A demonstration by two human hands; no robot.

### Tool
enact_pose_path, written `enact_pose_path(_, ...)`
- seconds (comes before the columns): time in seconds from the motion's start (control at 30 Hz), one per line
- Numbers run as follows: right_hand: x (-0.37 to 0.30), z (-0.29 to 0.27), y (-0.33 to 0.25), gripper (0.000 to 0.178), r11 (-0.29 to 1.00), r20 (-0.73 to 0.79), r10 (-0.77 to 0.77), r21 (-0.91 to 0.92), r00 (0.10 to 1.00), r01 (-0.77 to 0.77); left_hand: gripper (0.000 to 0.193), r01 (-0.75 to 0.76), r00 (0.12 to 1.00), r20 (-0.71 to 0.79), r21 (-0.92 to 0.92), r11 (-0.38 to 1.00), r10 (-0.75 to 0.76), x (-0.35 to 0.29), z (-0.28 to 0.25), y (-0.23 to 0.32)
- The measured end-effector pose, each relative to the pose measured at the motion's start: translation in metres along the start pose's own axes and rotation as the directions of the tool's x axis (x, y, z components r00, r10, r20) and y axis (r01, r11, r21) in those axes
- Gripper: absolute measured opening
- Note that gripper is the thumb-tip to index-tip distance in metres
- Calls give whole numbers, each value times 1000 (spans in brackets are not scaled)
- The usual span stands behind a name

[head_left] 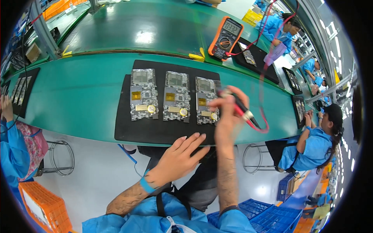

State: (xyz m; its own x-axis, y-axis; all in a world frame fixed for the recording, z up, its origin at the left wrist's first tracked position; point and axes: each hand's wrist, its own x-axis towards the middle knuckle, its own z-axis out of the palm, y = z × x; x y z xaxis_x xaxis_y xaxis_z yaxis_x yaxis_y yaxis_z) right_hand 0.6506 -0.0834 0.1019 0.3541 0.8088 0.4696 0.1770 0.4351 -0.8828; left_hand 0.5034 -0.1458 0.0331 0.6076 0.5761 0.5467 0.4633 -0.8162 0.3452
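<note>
Three circuit boards stand in a row on a black mat [155, 132]: a left board [145, 87], a middle board [179, 101] and a right board [204, 86]. Each carries a square metal shield, an amber tape patch and a round coin-like cell. My right hand [229, 116], blurred by motion, is closed around red and black test probes [244, 111] above the right board's edge. Whether the tips touch the board, I cannot tell. My left hand [176, 159], fingers spread, rests at the mat's front edge and holds nothing.
An orange multimeter [225, 38] stands behind the boards; its red lead [261, 89] hangs down to my right hand. Beside it, a dark tray [256, 64] holds another board. Co-workers sit left and right. Blue crates [268, 215] and an orange crate [44, 206] stand below.
</note>
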Motion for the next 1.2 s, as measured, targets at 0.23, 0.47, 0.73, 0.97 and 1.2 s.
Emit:
enact_pose_path(0.23,-17,-122,36,20,720,72,94,-694,993,-17,43,508,853,-231,152,848,-469,-62,-119,-59)
enact_pose_path(0.47,-56,-74,25,23,846,157,178,-529,971,-69,42,664,723,-238,-20,748,-648,-61,-103,-65)
enact_pose_path(0.73,-55,-57,12,32,898,9,321,316,947,-307,32,337,533,-381,-723,603,-755,-57,-123,-71)
enact_pose_path(0.97,50,12,27,33,903,140,161,379,977,-203,34,65,511,-314,-914,400,-801,11,-173,-162)
enact_pose_path(1.2,163,86,125,32,938,127,186,273,974,-215,30,272,484,-329,-824,496,-811,71,-152,-283)
